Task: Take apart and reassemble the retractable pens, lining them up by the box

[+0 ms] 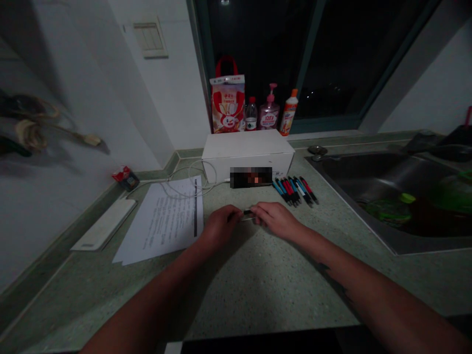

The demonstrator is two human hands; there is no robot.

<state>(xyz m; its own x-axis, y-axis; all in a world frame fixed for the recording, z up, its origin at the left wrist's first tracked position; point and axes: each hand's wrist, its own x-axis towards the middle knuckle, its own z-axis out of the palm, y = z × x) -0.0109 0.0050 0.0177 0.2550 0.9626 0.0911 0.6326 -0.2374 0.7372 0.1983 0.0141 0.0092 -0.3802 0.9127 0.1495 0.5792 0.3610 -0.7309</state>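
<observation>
Over the middle of the counter, my left hand (222,223) and my right hand (276,219) meet with their fingers pinched. Between the fingertips is a slim dark-and-light pen (247,212), held roughly level; both its ends are covered by my fingers. Just below it shows a thin pale strip, too small to make out. Beyond my right hand lie several pens (295,191) side by side, with blue, red, black and white barrels. A phone (250,177), its screen blurred, leans against a white box (249,147) with a cable plugged into its left end.
Printed sheets (165,221) lie left of my hands, beside a white power strip (105,225) and a small red-and-black packet (126,178). The white cable (177,193) loops over the papers. Bottles (269,115) and a bag (227,105) stand behind the box. A metal sink (354,196) is at right.
</observation>
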